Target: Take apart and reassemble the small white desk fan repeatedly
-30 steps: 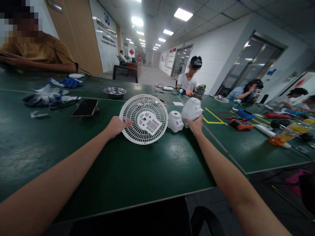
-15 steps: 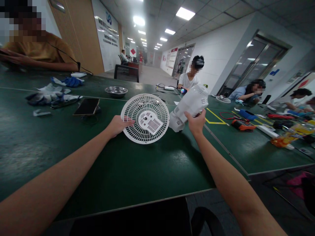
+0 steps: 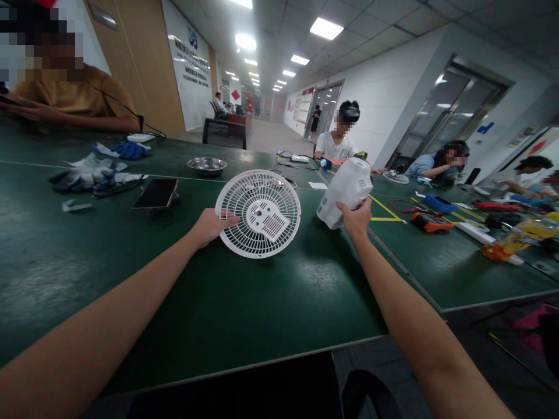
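Note:
A round white fan grille [image 3: 233, 233] with a slotted plate at its hub is tilted up over the green table, near the middle of the view. My left hand [image 3: 208, 226] grips its left rim, thumb over the spokes. To the right, my right hand [image 3: 357, 216] is closed round a white plastic housing [image 3: 343, 189] with vent slots, held tilted. The housing and the grille are apart, with a gap of table between them. The fingers of my right hand are partly hidden behind the housing.
A metal bowl [image 3: 207, 166] stands behind the grille. Left lie a phone [image 3: 155, 193] and gloves [image 3: 85, 176]. A multimeter [image 3: 432, 223] and an orange drink bottle [image 3: 522, 237] are on the right. Several people sit around the green table [image 3: 244, 314].
The white housing in my right hand has moved right and away from the grille, and its lower part has swung round. My left hand and the grille have barely moved.

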{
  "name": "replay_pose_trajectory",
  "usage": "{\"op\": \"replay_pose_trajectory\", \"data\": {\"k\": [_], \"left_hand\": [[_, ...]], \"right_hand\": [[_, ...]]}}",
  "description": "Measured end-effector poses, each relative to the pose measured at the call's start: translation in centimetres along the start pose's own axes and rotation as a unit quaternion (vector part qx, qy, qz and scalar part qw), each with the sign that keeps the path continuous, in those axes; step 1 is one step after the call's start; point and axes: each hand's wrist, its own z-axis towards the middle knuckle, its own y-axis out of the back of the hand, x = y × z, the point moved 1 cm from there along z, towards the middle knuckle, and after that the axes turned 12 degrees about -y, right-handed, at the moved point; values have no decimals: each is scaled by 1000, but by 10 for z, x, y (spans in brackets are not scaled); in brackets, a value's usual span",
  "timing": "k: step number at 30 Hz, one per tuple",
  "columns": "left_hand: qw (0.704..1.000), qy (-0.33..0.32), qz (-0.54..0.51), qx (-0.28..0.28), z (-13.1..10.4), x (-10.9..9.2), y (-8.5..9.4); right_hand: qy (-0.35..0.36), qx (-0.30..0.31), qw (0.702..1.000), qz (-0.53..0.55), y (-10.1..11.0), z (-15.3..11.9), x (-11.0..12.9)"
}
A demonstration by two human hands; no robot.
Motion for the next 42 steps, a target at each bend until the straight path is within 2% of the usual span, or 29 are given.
{"op": "replay_pose_trajectory", "data": {"k": [5,9,15,21,26,33,37,42], "left_hand": [[1000,-8,15,1,0,0,0],[1000,-11,11,-4,2,4,1],[1000,-15,13,0,2,5,1],[1000,-3,8,5,1,0,1],[1000,2,8,3,1,1,1],[1000,5,-5,4,0,-1,1],[1000,-5,-9,-2,-1,-3,-1],[1000,-21,3,-7,-1,-2,-1]], "right_hand": [[-40,-9,999,-6,5,18,-22],[-21,-11,1000,20,3,20,-27],[30,-59,997,49,6,27,-22],[41,-45,995,83,9,28,-19],[62,-56,996,43,13,22,-13],[146,-99,984,3,24,3,15],[150,-44,987,25,14,-24,35],[131,121,984,-11,-23,-58,34]]}}
